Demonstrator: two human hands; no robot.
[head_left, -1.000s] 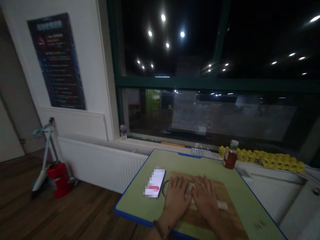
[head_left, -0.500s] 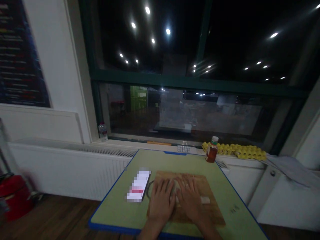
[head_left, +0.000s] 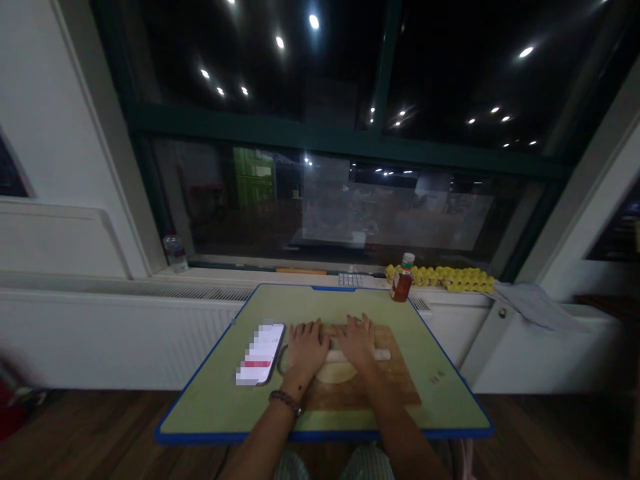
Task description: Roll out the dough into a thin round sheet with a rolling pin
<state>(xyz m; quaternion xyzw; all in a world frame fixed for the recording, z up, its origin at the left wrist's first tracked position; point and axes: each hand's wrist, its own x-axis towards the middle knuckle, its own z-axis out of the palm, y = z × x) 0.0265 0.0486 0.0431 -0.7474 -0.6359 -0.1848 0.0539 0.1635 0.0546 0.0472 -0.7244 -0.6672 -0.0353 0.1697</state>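
My left hand (head_left: 307,348) lies palm down over the left part of a pale rolling pin (head_left: 383,355), fingers stretched forward. Beside it, my right hand (head_left: 357,343) rests flat across the pin in the same way, its fingers spread. The pin's right end sticks out past this hand, and a short stretch shows between the two. Just below the pin, a flat, pale round of dough (head_left: 337,375) lies on the wooden board (head_left: 395,390). My hands and forearms hide part of the dough and board.
A lit phone (head_left: 261,360) lies left of the board on the green, blue-edged table (head_left: 210,407). A bottle of reddish-brown liquid (head_left: 402,281) stands at its back right corner. Yellow egg trays (head_left: 450,278), a keyboard-like white object (head_left: 350,279) and a clear bottle (head_left: 175,253) are along the windowsill.
My hands have slid forward to the board's far part with the rolling pin beneath them. More of the pin and the dough now shows. The view has shifted to the right and down.
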